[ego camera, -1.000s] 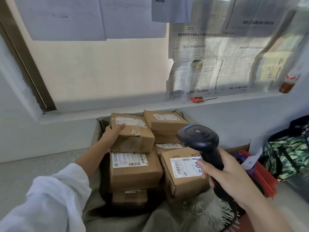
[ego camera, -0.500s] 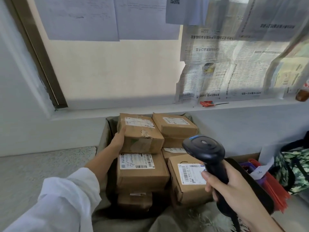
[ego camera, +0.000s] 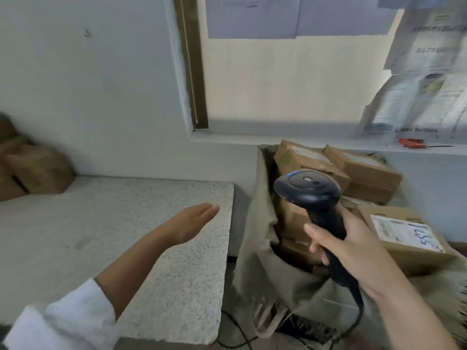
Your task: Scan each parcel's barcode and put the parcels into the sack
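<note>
- The right hand (ego camera: 358,251) is clenched round the handle of a black barcode scanner (ego camera: 310,195), held upright with its head in front of the sack's mouth; its cable (ego camera: 357,314) trails down below the wrist.
- The left hand (ego camera: 192,222) is released, its fingers (ego camera: 211,208) stretched flat and together, grasping nothing, hovering over the speckled stone worktop (ego camera: 156,274) near its right edge.
- The sack (ego camera: 255,223), a greyish-green cloth one, stands just beside the worktop under the window sill (ego camera: 252,138), with its mouth open.
- Cardboard parcels (ego camera: 364,168) are stacked inside the sack; the nearest parcel (ego camera: 404,238) at the right shows a white label with a barcode and blue handwriting.
- More brown parcels (ego camera: 35,170), blurred, lie at the far left end of the worktop against the wall.
- A red tool (ego camera: 412,143) lies on the sill, below newspaper sheets (ego camera: 424,79) over the window.
</note>
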A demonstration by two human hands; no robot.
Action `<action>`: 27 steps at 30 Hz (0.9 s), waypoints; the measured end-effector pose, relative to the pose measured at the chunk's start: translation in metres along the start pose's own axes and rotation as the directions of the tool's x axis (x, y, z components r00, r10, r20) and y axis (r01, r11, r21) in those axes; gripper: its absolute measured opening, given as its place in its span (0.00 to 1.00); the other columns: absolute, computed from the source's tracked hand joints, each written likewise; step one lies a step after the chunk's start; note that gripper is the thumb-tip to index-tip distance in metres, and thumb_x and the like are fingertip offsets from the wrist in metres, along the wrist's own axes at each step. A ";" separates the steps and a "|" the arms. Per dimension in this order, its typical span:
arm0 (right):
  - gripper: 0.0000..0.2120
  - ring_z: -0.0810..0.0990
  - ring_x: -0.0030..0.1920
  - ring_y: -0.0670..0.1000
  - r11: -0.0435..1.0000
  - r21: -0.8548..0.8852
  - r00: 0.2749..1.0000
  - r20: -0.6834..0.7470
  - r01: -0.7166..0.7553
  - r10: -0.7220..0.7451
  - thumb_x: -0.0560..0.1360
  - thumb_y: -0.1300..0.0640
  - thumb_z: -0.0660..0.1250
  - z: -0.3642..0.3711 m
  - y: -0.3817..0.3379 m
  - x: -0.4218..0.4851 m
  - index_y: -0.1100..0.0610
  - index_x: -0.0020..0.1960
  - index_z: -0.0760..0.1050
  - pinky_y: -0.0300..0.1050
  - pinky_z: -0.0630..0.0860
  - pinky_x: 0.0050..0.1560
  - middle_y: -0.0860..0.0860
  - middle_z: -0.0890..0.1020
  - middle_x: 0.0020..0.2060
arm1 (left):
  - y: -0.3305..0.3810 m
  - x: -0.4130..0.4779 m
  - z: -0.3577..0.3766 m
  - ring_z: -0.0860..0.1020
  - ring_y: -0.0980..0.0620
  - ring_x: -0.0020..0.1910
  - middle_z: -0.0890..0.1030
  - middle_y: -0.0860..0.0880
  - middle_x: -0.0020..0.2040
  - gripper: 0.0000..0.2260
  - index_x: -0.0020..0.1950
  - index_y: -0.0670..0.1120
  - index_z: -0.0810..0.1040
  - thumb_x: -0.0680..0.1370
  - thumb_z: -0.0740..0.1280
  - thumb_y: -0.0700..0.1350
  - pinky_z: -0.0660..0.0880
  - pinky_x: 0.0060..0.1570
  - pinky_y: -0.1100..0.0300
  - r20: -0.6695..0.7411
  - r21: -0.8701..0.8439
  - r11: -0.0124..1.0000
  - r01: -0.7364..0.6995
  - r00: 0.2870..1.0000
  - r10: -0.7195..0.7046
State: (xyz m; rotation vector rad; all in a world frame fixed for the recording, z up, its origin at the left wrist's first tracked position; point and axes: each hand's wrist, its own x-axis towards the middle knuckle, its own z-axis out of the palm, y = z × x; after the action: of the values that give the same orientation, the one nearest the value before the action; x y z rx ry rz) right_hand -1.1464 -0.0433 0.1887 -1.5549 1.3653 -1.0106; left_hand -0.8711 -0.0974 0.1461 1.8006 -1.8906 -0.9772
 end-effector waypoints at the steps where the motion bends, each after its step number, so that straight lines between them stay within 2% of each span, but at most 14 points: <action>1: 0.05 0.74 0.26 0.50 1.000 0.011 0.999 0.034 0.000 -0.001 0.73 0.55 0.69 0.021 -0.006 -0.004 0.50 0.48 0.74 0.45 0.72 0.33 0.53 0.80 0.27 | -0.016 -0.019 -0.011 0.71 0.53 0.63 0.73 0.50 0.66 0.20 0.68 0.47 0.71 0.82 0.52 0.55 0.66 0.64 0.57 -0.028 0.040 0.999 0.009 1.000 -0.008; 4: 0.07 0.74 0.27 0.50 1.000 0.028 0.992 0.128 0.006 -0.010 0.72 0.53 0.69 0.083 -0.021 -0.015 0.49 0.49 0.74 0.44 0.72 0.33 0.52 0.80 0.27 | -0.066 -0.075 -0.043 0.73 0.55 0.58 0.75 0.51 0.62 0.17 0.65 0.47 0.73 0.82 0.54 0.53 0.66 0.55 0.62 -0.127 0.134 0.990 0.042 0.992 -0.025; 8: 0.08 0.74 0.23 0.42 0.998 0.037 0.974 0.220 0.041 -0.048 0.71 0.55 0.70 0.163 -0.039 -0.025 0.50 0.49 0.74 0.34 0.70 0.25 0.51 0.79 0.27 | -0.137 -0.145 -0.081 0.73 0.53 0.61 0.74 0.50 0.64 0.19 0.67 0.47 0.72 0.81 0.55 0.55 0.68 0.59 0.60 -0.224 0.197 0.964 0.178 0.966 -0.132; 13: 0.06 0.72 0.22 0.43 0.994 0.013 0.925 0.367 0.105 -0.102 0.71 0.55 0.70 0.252 -0.065 -0.026 0.49 0.47 0.74 0.41 0.70 0.29 0.50 0.80 0.27 | -0.205 -0.222 -0.123 0.71 0.53 0.63 0.72 0.50 0.66 0.21 0.70 0.47 0.68 0.80 0.57 0.56 0.67 0.62 0.61 -0.320 0.227 0.907 0.355 0.907 -0.275; 18: 0.07 0.74 0.23 0.42 0.987 0.031 0.839 0.523 0.155 -0.148 0.71 0.55 0.70 0.334 -0.096 -0.017 0.49 0.48 0.75 0.41 0.71 0.31 0.51 0.80 0.27 | -0.262 -0.275 -0.153 0.74 0.54 0.61 0.73 0.51 0.66 0.22 0.70 0.47 0.68 0.79 0.59 0.56 0.69 0.62 0.60 -0.433 0.121 0.866 0.484 0.811 -0.393; 21: 0.07 0.74 0.23 0.43 0.985 0.038 0.797 0.583 0.168 -0.158 0.72 0.56 0.70 0.382 -0.111 -0.002 0.51 0.48 0.75 0.42 0.71 0.31 0.52 0.79 0.28 | -0.295 -0.288 -0.174 0.76 0.54 0.58 0.73 0.51 0.66 0.22 0.69 0.47 0.69 0.79 0.60 0.56 0.70 0.61 0.59 -0.450 0.087 0.844 0.529 0.777 -0.440; 27: 0.07 0.74 0.24 0.48 0.984 0.067 0.744 0.647 0.166 -0.170 0.72 0.54 0.69 0.475 -0.138 0.052 0.52 0.49 0.76 0.44 0.72 0.33 0.52 0.80 0.27 | -0.361 -0.275 -0.240 0.72 0.55 0.63 0.72 0.51 0.67 0.23 0.70 0.48 0.68 0.79 0.59 0.58 0.67 0.64 0.61 -0.456 0.090 0.805 0.586 0.743 -0.490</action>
State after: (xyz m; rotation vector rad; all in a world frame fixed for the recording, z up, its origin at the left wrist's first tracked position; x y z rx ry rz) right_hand -0.6499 -0.0515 0.1557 -1.8173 0.7341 -0.4733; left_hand -0.4112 0.1293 0.1233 2.5440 -1.2679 -0.4664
